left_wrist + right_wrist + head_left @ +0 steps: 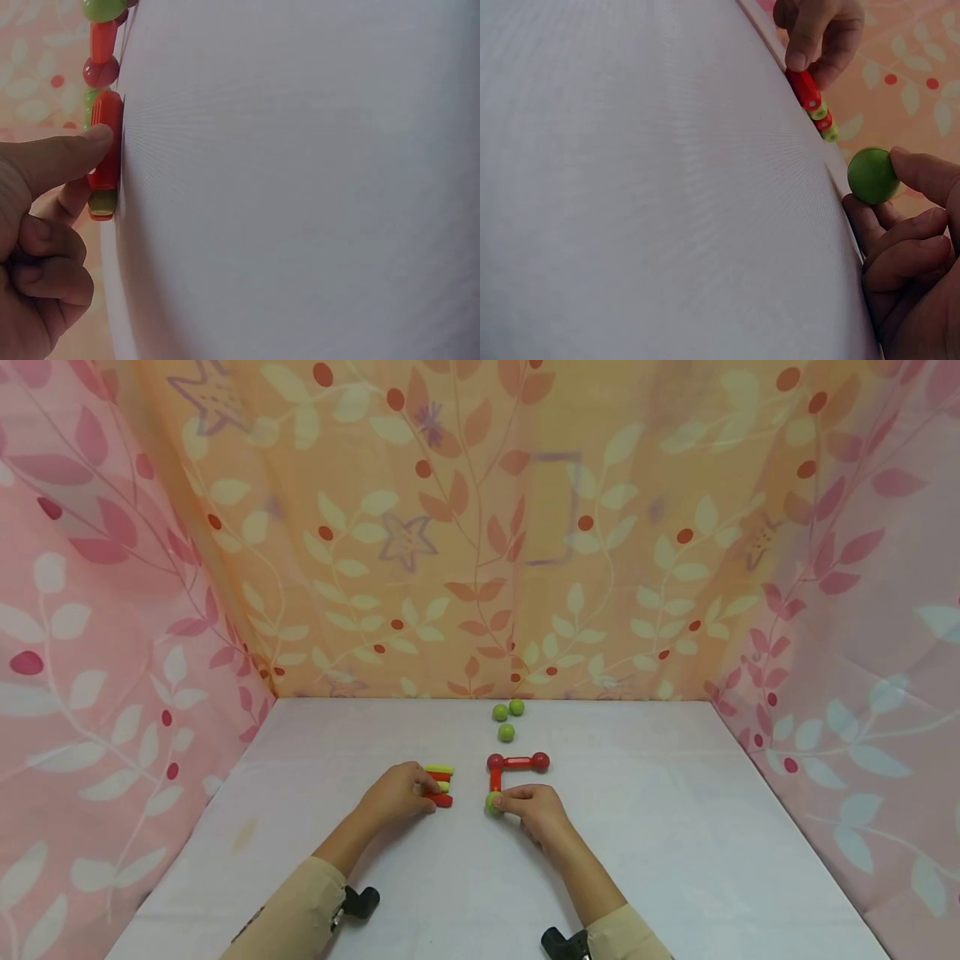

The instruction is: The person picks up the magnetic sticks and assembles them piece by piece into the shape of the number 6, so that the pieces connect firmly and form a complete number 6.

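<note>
Thumb and fingers of my left hand (396, 790) pinch the nearest red rod (109, 154), at the near side of a short row of red and yellow-green rods (439, 769). My right hand (546, 817) pinches a green ball (873, 175) between thumb and fingers. In the head view this ball sits at the near end of an upright-running red rod (496, 780); whether they are joined cannot be told. That rod's far end meets a red ball (495, 762), from which another red rod (517, 763) runs right to a second red ball (541, 762).
Three loose green balls (506, 732) lie near the back of the white-covered table (645, 843). A patterned orange curtain (480, 610) stands behind, with pink patterned cloth (82, 693) at both sides. Black wrist cameras (363, 903) sit by the sleeves.
</note>
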### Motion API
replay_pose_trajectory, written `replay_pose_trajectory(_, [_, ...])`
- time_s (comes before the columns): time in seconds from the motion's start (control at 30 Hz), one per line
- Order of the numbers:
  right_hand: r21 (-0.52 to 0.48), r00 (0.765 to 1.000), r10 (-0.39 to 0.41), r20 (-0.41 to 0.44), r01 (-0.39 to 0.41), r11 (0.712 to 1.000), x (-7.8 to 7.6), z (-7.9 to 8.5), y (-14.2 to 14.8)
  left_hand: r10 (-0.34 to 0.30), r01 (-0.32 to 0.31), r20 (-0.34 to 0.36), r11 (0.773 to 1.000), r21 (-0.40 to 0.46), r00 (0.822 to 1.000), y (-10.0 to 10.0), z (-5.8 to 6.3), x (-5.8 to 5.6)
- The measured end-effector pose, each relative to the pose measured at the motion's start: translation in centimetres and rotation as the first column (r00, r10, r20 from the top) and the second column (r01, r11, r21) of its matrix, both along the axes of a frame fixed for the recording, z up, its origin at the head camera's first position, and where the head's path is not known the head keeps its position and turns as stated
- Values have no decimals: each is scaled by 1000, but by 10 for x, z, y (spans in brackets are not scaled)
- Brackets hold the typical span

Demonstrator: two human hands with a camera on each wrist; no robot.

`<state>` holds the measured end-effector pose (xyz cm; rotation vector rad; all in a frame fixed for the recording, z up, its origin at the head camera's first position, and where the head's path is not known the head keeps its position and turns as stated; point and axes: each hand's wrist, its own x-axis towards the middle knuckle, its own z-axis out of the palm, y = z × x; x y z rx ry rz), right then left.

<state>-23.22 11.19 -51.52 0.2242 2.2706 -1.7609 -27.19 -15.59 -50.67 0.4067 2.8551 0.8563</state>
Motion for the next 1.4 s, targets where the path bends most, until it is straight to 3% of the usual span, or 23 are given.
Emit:
replay_pose_trajectory(0.17, [7,1000,-1,-8,1,1000,-1,-2,0,7,-7,2,1000,3,1000,0,2,5])
replay_pose_trajectory(0.63, [3,1000,-10,-3,10,1000,-1,0,-1,40,-38,20,993,-109,999,11,11,19])
replay_pose_trajectory(0.9, [15,1000,-23,21,23,1000,0,2,-3,116,-113,25,987,-115,993,16,12,27])
replay_pose_trajectory(1.03, [11,999,-28,29,28,1000,-1,1,-4,138,-134,59,989,-64,989,16,11,30])
replay_pose_trajectory(1.17, [10,999,-30,39,30,1000,-1,0,-5,111,-121,133,991,65,985,17,10,32])
replay_pose_trajectory(1.3, [9,998,-37,45,37,999,-2,-1,-5,76,-120,225,975,186,971,19,10,35])
replay_pose_trajectory(1.4, [7,999,-38,36,38,999,-3,-1,-5,54,-122,279,965,231,959,22,12,39])
